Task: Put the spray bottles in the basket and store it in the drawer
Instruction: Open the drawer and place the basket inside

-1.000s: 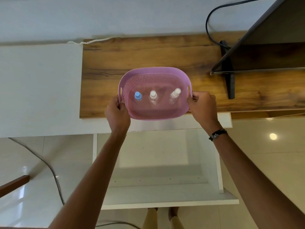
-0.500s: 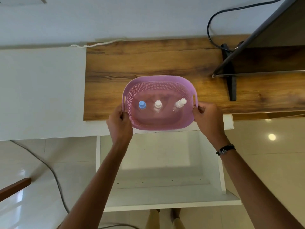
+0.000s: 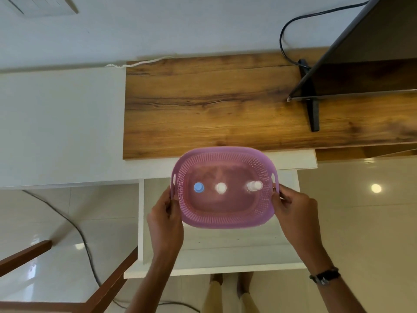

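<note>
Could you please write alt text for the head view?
Two hands, left and right, hold a pink basket with three spray bottles above an open white drawer, before a wooden counter.

Setting: a home, likely a living room. Evidence, upper right of frame: a large flat black television screen (image 3: 370, 48) on a black stand foot (image 3: 314, 114), with a black power cable (image 3: 293, 26) running up the pale wall. It sits on a long brown wood-grain cabinet top (image 3: 203, 105) over a white open drawer (image 3: 225, 254) at lower centre. Glossy cream floor tiles (image 3: 361, 222) at right reflect a ceiling light. Lower left: dark brown wooden furniture legs (image 3: 24, 256).
</note>
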The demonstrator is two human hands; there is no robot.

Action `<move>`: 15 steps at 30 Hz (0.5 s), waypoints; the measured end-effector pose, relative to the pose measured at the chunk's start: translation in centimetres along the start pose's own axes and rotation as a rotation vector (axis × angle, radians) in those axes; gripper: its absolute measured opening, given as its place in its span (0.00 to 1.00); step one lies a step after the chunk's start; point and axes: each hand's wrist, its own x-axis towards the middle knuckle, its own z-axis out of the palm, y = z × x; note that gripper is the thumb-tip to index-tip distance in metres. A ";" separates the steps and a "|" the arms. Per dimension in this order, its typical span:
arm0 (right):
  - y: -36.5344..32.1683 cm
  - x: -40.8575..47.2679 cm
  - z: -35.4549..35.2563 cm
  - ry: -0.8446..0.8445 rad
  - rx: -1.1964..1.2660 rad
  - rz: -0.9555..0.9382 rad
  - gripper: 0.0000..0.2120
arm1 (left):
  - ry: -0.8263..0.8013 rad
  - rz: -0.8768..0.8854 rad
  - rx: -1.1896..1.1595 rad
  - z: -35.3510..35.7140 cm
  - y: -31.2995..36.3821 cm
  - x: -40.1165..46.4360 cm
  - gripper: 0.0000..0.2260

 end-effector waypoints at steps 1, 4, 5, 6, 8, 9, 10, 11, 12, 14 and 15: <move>0.2 -0.8 0.1 -0.010 -0.002 0.006 0.08 | -0.005 -0.018 -0.008 -0.1 -0.7 -0.7 0.13; 1.5 -2.9 0.7 -0.033 0.018 0.050 0.07 | -0.025 -0.054 0.011 -0.1 -3.0 -2.4 0.10; 2.1 -3.4 1.0 -0.037 0.020 0.061 0.06 | -0.029 -0.063 0.028 0.0 -3.8 -2.8 0.10; 2.7 -3.9 1.4 -0.037 0.017 0.068 0.05 | -0.027 -0.073 0.050 0.2 -4.6 -3.1 0.09; 4.2 -4.4 2.6 -0.035 0.010 0.091 0.05 | -0.024 -0.090 0.090 0.8 -6.1 -3.4 0.09; 5.1 -4.6 3.4 -0.037 0.012 0.107 0.06 | -0.025 -0.100 0.100 1.2 -7.1 -3.5 0.08; 6.0 -4.7 4.3 -0.039 0.013 0.124 0.06 | -0.028 -0.111 0.104 1.7 -7.9 -3.5 0.08; 7.0 -4.7 5.3 -0.042 0.014 0.139 0.07 | -0.032 -0.123 0.111 2.1 -8.9 -3.2 0.08; 7.9 -4.8 6.3 -0.044 0.014 0.152 0.07 | -0.038 -0.135 0.121 2.7 -10.0 -2.9 0.08; 9.6 -4.5 8.2 -0.036 0.011 0.163 0.08 | -0.057 -0.159 0.148 3.7 -12.1 -2.0 0.08; 10.3 -4.2 9.1 -0.031 0.013 0.168 0.09 | -0.070 -0.173 0.160 4.2 -13.0 -1.5 0.08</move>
